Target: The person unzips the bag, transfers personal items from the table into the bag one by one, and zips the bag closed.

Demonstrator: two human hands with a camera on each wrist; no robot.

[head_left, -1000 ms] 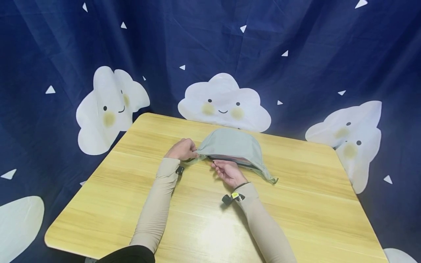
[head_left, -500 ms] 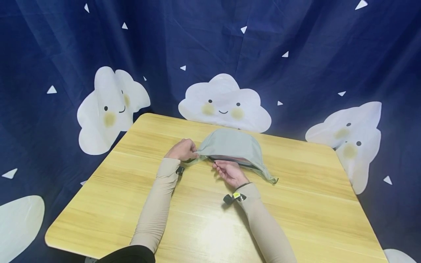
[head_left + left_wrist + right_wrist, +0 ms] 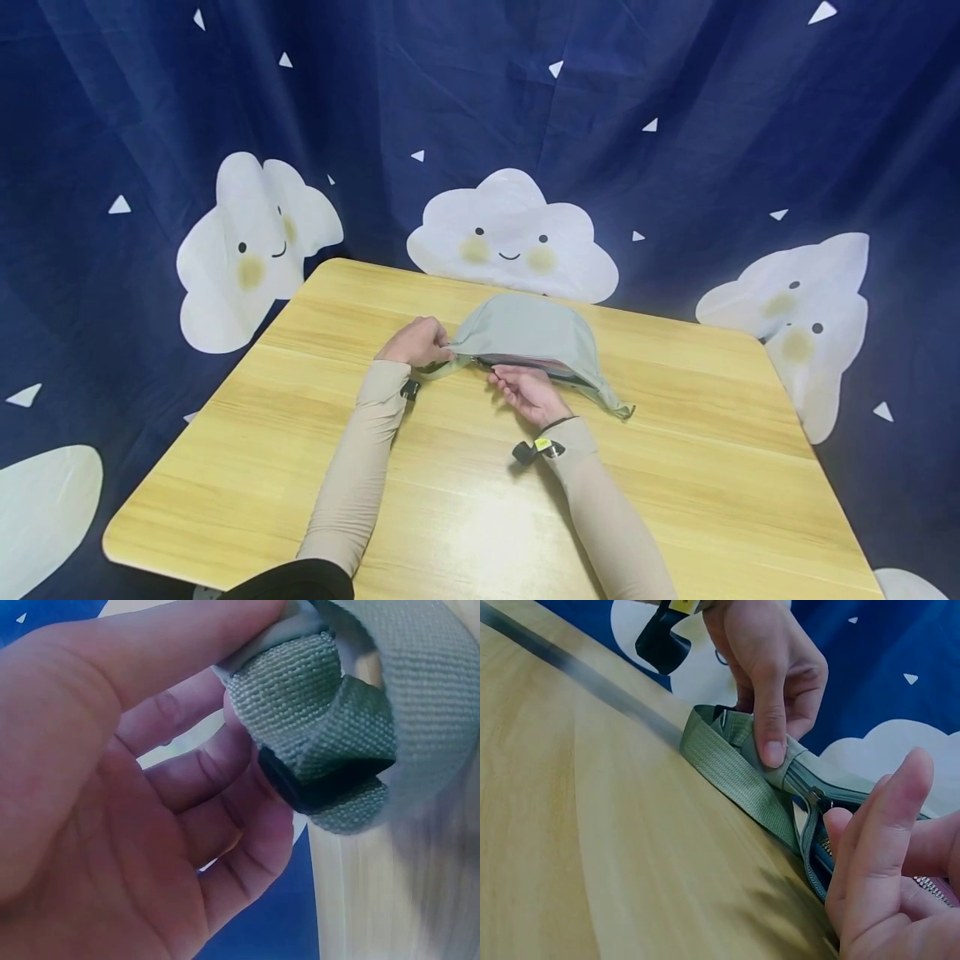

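A pale grey-green waist bag (image 3: 531, 325) lies on the table with its long zipped edge towards me. The zip gapes part of the way, and something reddish shows within. My left hand (image 3: 416, 342) pinches the bag's left end between thumb and fingers, where the webbing strap (image 3: 431, 690) loops through a dark buckle (image 3: 330, 784). Along the near edge, just right of that end, my right hand (image 3: 531, 396) pinches the zipper pull with its fingertips. In the right wrist view the zip slider (image 3: 819, 801) sits beside those fingertips; the pull itself is mostly hidden behind them.
The bag's right end (image 3: 621, 410) trails on the wooden table (image 3: 720, 467). A dark blue curtain (image 3: 360, 100) with white clouds hangs right behind the table's far edge. Both wrists carry small black cameras.
My right hand has crept slightly to the right along the zip, and the slider has shifted a little the same way. The left hand stays on the bag's end.
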